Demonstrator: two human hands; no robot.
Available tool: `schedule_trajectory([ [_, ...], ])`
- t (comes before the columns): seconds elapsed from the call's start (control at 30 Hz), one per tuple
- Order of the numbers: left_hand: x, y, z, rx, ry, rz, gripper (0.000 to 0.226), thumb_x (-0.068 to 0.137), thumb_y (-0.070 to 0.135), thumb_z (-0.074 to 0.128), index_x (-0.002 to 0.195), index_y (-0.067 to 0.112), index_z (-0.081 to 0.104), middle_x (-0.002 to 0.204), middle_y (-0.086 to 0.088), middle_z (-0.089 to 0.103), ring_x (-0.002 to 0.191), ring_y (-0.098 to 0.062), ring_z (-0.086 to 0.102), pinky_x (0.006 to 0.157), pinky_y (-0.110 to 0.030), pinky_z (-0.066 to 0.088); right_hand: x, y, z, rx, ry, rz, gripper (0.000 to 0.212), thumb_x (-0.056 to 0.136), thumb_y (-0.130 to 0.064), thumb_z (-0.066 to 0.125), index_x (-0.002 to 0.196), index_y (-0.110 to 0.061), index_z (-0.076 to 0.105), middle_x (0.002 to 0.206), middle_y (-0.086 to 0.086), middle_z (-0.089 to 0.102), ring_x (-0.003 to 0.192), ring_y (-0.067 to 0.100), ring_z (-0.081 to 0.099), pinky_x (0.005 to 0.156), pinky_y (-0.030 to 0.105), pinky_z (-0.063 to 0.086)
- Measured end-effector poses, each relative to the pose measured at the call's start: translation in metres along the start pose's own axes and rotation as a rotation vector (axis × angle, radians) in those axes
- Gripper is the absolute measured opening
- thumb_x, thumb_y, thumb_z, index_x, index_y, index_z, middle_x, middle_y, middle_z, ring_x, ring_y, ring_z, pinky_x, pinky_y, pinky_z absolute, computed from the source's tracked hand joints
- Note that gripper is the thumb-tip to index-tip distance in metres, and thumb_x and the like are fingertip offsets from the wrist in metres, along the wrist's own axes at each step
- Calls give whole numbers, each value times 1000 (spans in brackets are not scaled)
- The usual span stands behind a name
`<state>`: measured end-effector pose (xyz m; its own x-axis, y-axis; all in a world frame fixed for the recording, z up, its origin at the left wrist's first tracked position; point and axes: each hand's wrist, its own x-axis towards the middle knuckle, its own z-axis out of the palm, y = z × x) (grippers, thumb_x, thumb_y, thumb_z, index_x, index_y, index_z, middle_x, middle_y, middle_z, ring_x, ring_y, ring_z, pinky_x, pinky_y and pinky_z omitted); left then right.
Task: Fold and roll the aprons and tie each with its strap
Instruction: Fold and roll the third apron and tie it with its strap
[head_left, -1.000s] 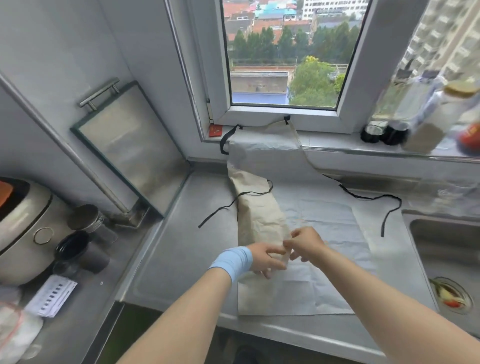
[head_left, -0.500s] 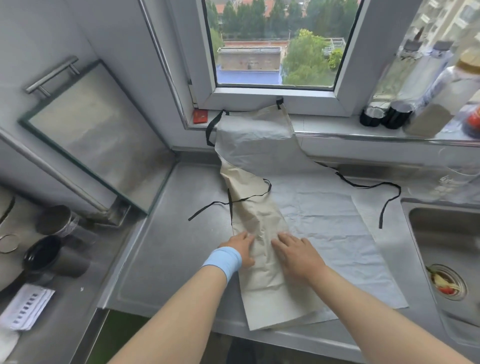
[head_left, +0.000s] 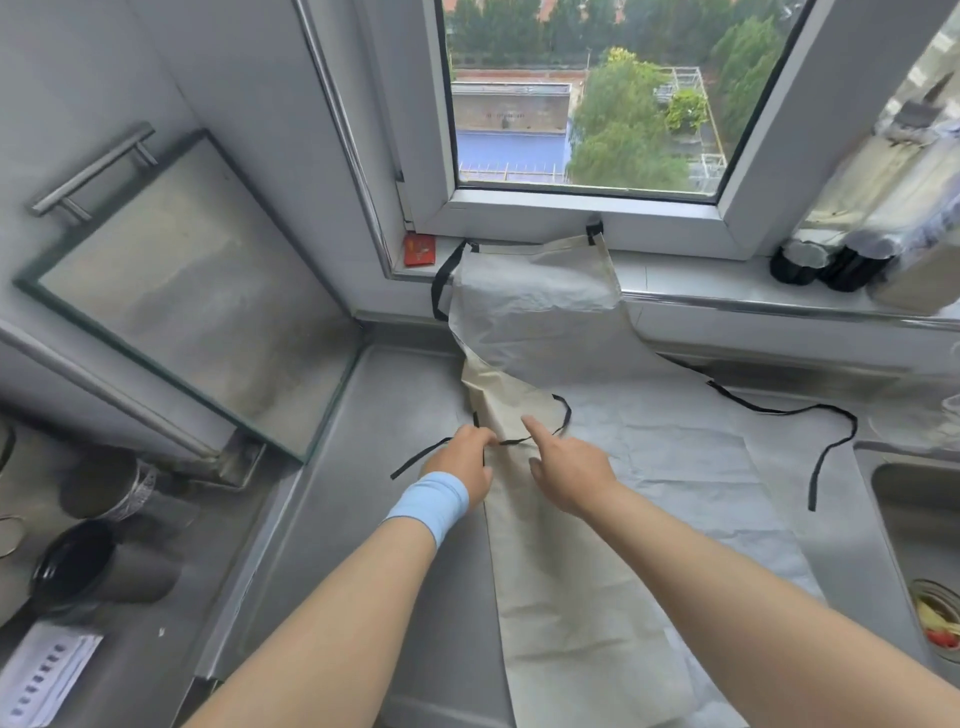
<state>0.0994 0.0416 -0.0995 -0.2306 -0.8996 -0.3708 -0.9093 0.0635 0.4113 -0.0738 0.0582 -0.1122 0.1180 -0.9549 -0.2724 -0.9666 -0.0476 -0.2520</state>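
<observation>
Diffuse, even daylight enters through the window (head_left: 582, 104) at the back. The steel counter (head_left: 405, 395) carries a dull, broad sheen. Shadows beneath both forearms are soft and faint. At centre the pale apron (head_left: 535, 322) and its black strap (head_left: 415, 460) read sharp, creases legible. Wide-angle distortion bows and tilts the window frame and wall edges. The bottles (head_left: 893, 208) at upper right are smeared; the mugs (head_left: 104, 566) at lower left are slightly soft.

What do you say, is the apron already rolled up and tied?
No, the apron lies flat on the counter with only one side folded over, and a strap trails loose.
</observation>
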Motion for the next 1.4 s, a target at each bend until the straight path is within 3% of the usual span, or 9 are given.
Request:
schedule_trajectory([
  [0.13, 17, -2, -5, -45, 3, 76, 48, 90, 20, 57, 136, 28, 44, 141, 10, 42, 119, -19, 53, 98, -29, 42, 27, -6, -3, 51, -89, 80, 33, 93, -28, 46, 124, -26, 60, 107, 3, 70, 101, 29, 63, 69, 30, 42],
  [0.27, 40, -4, -9, -91, -114, 74, 48, 86, 27, 60, 132, 30, 48, 131, 7, 54, 115, -17, 56, 98, -33, 45, 44, -2, -11, 430, -75, 182, 18, 90, -25, 50, 83, -22, 66, 79, -3, 73, 69, 22, 67, 58, 26, 48],
  [0.47, 66, 6, -37, -344, -240, -7, 18, 91, 32, 52, 81, 20, 60, 77, 3, 68, 55, -15, 57, 62, -27, 47, 62, 26, -44, 884, 164, 470, 15, 86, -19, 51, 84, -15, 66, 69, -2, 73, 49, 22, 66, 54, 30, 48],
  [0.67, 67, 60, -64, -978, -418, 6, 13, 98, 21, 54, 93, 15, 63, 77, -1, 65, 43, -11, 52, 55, -24, 37, 50, 77, -54, 862, 236, 662, 19, 89, -20, 51, 83, -11, 68, 76, 1, 73, 52, 21, 66, 56, 30, 51],
  [0.8, 53, 110, -26, -550, -502, 110, 27, 97, 35, 50, 118, 27, 66, 116, 7, 67, 57, -8, 60, 53, -20, 39, 34, 112, -52, 879, 228, 650, 20, 92, -15, 53, 101, -16, 70, 96, 2, 74, 79, 25, 72, 67, 36, 55],
  [0.93, 38, 129, 18, -232, -576, 109, 32, 94, 29, 50, 123, 32, 63, 120, 12, 65, 73, -16, 71, 67, -22, 48, 4, 139, -50, 807, 167, 561, 59, 88, -1, 42, 142, -24, 49, 122, 4, 64, 101, 27, 63, 73, 28, 45],
  [1.1, 38, 128, 40, 34, -345, 82, 40, 97, 16, 46, 128, 36, 60, 132, 5, 58, 116, -20, 59, 99, -29, 45, -22, 145, -29, 546, 112, 531, 40, 93, -17, 44, 131, -20, 53, 132, 7, 57, 116, 25, 55, 91, 33, 44],
  [1.27, 44, 132, 60, 375, -397, 125, 48, 95, 17, 42, 139, 37, 41, 132, -4, 49, 116, -29, 55, 86, -33, 42, -37, 132, 3, 359, -26, 575, 36, 91, -24, 54, 122, -11, 42, 122, 12, 45, 100, 35, 59, 71, 34, 43],
  [1.4, 41, 136, 69, 523, -396, 110, 49, 88, 6, 39, 135, 21, 34, 121, -11, 55, 105, -33, 59, 78, -34, 44, -45, 144, 17, 472, 103, 561, 35, 93, -17, 58, 123, -8, 43, 118, 13, 49, 100, 35, 59, 81, 38, 49],
])
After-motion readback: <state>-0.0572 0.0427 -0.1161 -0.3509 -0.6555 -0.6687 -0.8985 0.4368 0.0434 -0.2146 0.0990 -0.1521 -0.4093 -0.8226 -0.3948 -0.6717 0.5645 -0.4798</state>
